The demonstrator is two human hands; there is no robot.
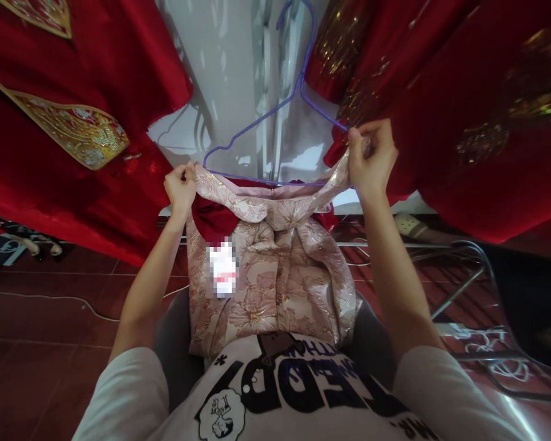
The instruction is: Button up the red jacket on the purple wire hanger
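Note:
A pink and gold brocade garment (252,294) lies across my lap, its upper edge stretched between my hands. My left hand (180,187) pinches the left end of that edge. At the other end, my right hand (373,158) grips the fabric close to the right arm of a purple hanger (261,116). The hanger's lower bar runs behind the garment's top edge, and its hook points up and away from me. Dark red cloth (215,220) hangs at the garment's upper left, with a blurred white tag (223,269) below it.
Red garments with gold decoration (96,128) hang on the left, and more red garments (441,122) hang on the right. A dark chair (528,300) with metal legs stands at right. A pale clog (408,225) and a thin cable (73,298) are on the red tiled floor.

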